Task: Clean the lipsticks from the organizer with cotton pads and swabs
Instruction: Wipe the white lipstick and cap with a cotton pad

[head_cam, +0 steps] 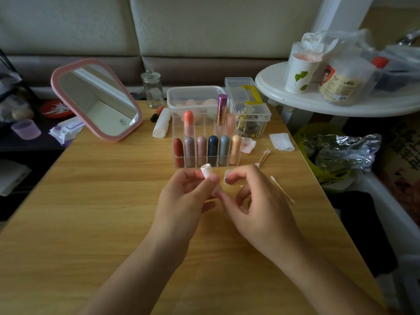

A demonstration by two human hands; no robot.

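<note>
Your left hand (188, 194) has its fingers clamped round a white lipstick tube (206, 171), held up just in front of the clear organizer (197, 164). Your right hand (256, 201) pinches a small pale piece (227, 173) right beside the tube; whether it is a cap or a bit of pad, I cannot tell. A pink-stained cotton pad (247, 145) lying next to the organizer suggests some wiping is done. Nine lipsticks (213, 147) stand in the compartments, and nothing shows which are clean, so count most of the job as left. A fresh pad (281, 142) and loose swabs (262, 158) wait on the tabletop (113, 201) to your right.
</note>
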